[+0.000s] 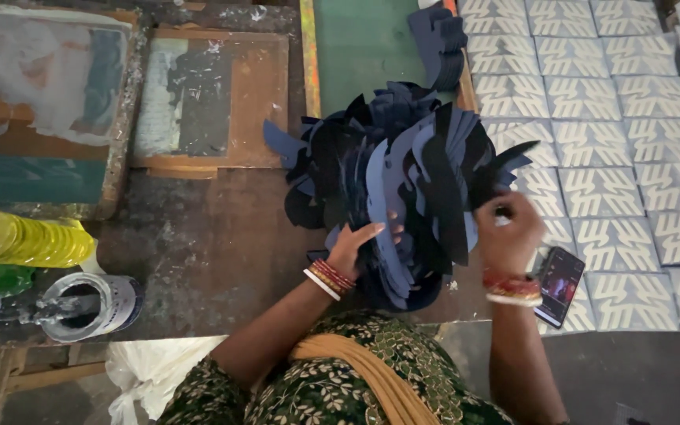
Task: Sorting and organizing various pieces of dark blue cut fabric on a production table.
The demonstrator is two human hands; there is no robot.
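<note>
Over on the left, a yellow bottle [21, 238] lies on its side and an open paint tin [88, 303] sits at the near edge of the dark surface [206, 252], wet inside by the look of it; a knock from an elbow could tip it and foul the work. Beyond those, two wooden printing frames [206, 98] lie flat. Now the middle: a big fanned bundle of dark blue cut pieces [403, 181], held up off the surface. The left hand [353, 245] is spread open and pressed flat under the bundle's near side, cradling rather than gripping, so the loose stack could slide and splay out. The right hand [508, 230] is curled closed, pinching the bundle's right edge; the fingertips are blurred. Just right of that wrist a phone [559, 285] rests on the rows of white printed pieces [615, 142], and falling blue pieces could smudge or scatter them.
</note>
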